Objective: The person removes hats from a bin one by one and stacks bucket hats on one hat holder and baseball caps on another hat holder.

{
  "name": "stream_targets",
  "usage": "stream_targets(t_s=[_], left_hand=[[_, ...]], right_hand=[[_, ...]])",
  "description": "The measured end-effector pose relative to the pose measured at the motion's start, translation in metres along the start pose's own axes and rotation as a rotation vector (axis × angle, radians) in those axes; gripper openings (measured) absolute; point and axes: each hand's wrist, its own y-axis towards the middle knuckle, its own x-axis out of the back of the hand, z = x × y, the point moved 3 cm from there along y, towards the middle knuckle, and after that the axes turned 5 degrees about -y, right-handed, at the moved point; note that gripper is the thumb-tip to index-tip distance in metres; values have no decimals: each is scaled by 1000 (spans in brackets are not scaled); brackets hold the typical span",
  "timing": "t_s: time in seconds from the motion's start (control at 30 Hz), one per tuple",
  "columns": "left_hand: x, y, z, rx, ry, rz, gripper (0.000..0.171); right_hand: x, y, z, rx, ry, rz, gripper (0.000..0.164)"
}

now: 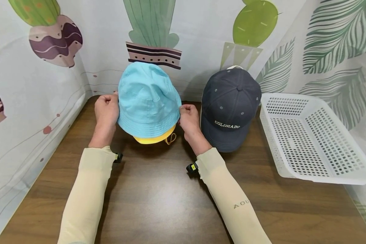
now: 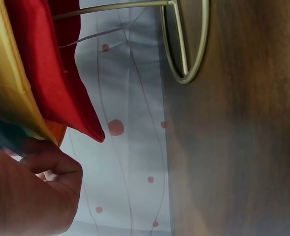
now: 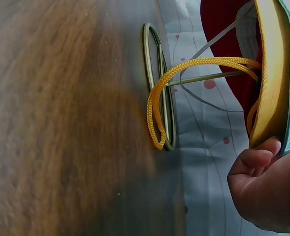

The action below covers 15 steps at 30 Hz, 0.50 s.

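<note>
A light-blue bucket hat point(image 1: 147, 98) sits over a yellow hat point(image 1: 154, 139) at the back of the table. Below them in the wrist views is a red hat point(image 2: 46, 73), and the stack is held up by a gold wire stand point(image 3: 209, 77). My left hand point(image 1: 106, 110) pinches the blue hat's brim at its left side. On the opposite side my right hand point(image 1: 189, 120) grips the brim between thumb and curled fingers. Whether the yellow brim is also pinched, I cannot tell. A yellow cord point(image 3: 204, 61) loops down from the yellow hat.
A dark COLORADO baseball cap point(image 1: 230, 105) stands close to the right of my right hand. Farther right lies a white perforated basket point(image 1: 279, 171). A patterned cloth point(image 1: 106, 40) hangs behind the wooden table point(image 1: 158, 203).
</note>
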Motion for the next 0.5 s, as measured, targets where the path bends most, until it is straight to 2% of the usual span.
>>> stream_targets(t_s=[0.33,0.5], left_hand=[[1,-2,-8,-58,64,0,23],[2,-7,-20,-103,82,-22,21]], right_hand=[[5,-2,2,14,-35,7,9],[5,-5,5,76,-61,30,7]])
